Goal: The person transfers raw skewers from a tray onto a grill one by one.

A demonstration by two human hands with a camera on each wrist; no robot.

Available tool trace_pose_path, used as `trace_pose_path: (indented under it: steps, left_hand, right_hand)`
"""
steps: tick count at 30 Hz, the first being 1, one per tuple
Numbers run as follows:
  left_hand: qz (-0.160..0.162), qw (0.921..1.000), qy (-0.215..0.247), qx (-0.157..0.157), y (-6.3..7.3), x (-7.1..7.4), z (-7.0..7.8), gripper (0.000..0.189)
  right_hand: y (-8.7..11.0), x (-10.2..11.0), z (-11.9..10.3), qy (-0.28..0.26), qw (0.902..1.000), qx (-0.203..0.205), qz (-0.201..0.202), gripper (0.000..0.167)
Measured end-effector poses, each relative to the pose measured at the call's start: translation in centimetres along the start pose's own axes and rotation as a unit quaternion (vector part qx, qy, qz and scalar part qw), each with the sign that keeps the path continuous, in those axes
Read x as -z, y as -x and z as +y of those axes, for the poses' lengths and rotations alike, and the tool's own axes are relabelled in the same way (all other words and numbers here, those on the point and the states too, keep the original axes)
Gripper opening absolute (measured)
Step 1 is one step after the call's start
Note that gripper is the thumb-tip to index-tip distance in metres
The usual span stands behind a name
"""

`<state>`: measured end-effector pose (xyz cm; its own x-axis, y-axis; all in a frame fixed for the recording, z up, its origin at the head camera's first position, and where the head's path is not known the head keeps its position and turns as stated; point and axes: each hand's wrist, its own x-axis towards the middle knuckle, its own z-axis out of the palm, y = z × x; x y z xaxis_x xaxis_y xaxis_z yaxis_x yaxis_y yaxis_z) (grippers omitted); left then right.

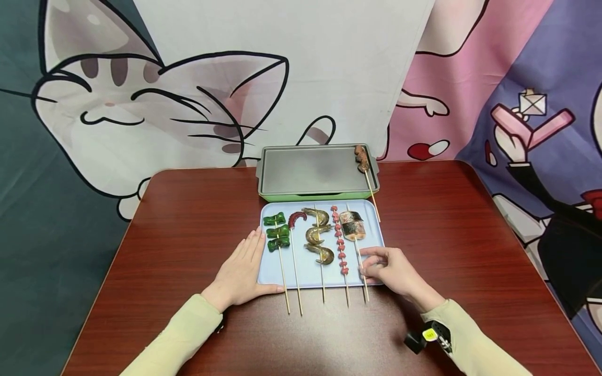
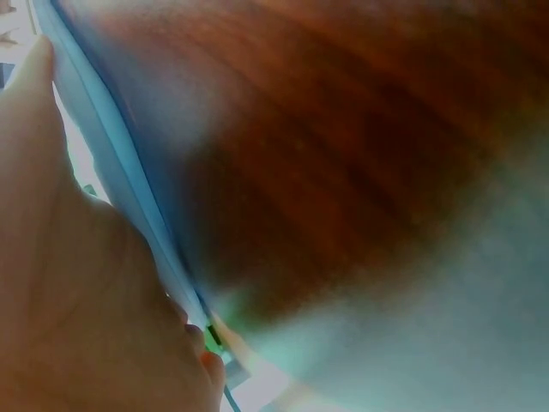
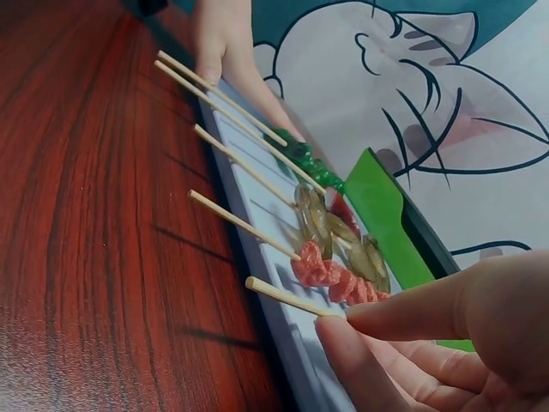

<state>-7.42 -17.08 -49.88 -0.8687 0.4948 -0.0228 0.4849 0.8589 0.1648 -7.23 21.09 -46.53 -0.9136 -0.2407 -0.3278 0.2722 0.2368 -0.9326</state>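
My right hand (image 1: 392,271) pinches the stick of the fish skewer (image 1: 352,225) between thumb and fingers, at the right end of the pale blue tray (image 1: 310,279). The left hand (image 1: 241,269) lies with straight fingers along the tray's left edge, its thumb at the front corner. Lying on the tray from left to right are a green pepper skewer (image 1: 278,231), a red tentacle skewer (image 1: 296,216), a shrimp skewer (image 1: 321,254) and a skewer of small pink meat pieces (image 1: 339,243). Their sticks jut past the front edge.
Behind the tray stands a grey grill plate (image 1: 305,169) on a green base. A brown meat skewer (image 1: 361,158) lies at its right side, stick overhanging the front. The reddish wooden table (image 1: 188,219) ends at a cartoon-printed cloth (image 1: 338,62).
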Motion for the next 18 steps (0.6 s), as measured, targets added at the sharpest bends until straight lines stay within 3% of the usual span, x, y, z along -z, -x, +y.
trace_pose_path:
  steps: [11, 18]
  left_hand:
    - [-0.005, 1.0000, 0.001, 0.003, -0.1, -0.2, -0.1, 0.130]
    - [0.000, 1.0000, -0.002, -0.001, 0.0, -0.2, -0.1, 0.130]
  right_hand:
    - [1.7, 0.2, -1.6, 0.022, 0.9981, 0.054, -0.020, 0.051]
    - [2.4, -0.1, -3.8, 0.052, 0.9937, 0.093, -0.035, 0.050]
